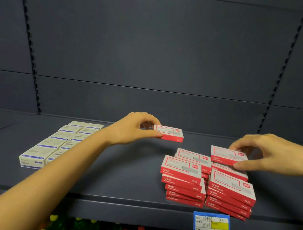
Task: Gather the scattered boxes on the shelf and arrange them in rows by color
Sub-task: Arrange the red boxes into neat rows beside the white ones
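Note:
My left hand pinches the left end of a single red box and holds it above the dark grey shelf, behind the red stacks. My right hand grips another red box by its right end, on top of the back right stack. Several stacks of red boxes stand side by side at the right front of the shelf. Two rows of white boxes with blue stripes run front to back on the left; my left forearm hides part of them.
The shelf's back panel rises behind. A blue and yellow price tag hangs on the front edge under the red stacks. Colourful items fill the shelf below.

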Demonstrator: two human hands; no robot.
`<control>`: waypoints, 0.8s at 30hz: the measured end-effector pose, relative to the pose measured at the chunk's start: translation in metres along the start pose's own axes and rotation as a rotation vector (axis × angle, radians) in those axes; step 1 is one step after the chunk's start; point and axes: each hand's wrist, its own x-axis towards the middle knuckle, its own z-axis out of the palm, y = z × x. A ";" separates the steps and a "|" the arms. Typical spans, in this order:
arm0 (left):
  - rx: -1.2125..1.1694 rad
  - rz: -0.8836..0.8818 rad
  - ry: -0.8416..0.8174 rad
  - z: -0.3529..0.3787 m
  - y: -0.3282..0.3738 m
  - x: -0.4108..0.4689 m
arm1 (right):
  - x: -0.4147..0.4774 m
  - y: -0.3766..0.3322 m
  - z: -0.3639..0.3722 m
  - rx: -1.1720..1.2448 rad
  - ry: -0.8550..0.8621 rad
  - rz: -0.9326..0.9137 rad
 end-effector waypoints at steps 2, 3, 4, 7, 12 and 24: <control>0.029 -0.046 0.011 0.000 -0.016 0.003 | 0.011 -0.005 -0.006 0.009 0.043 -0.028; 0.040 -0.066 0.013 0.002 -0.023 0.005 | 0.018 -0.009 -0.008 0.028 0.072 -0.038; 0.049 -0.084 0.014 0.005 -0.031 0.008 | 0.027 -0.013 -0.008 0.051 0.093 -0.048; 0.092 -0.151 -0.019 0.012 -0.054 0.014 | 0.058 -0.026 -0.002 0.060 0.076 -0.092; 0.101 -0.258 -0.156 0.013 -0.080 0.022 | 0.113 -0.035 0.014 -0.042 -0.035 -0.080; 0.239 -0.205 -0.241 0.021 -0.097 0.047 | 0.176 -0.021 0.046 -0.103 -0.213 -0.058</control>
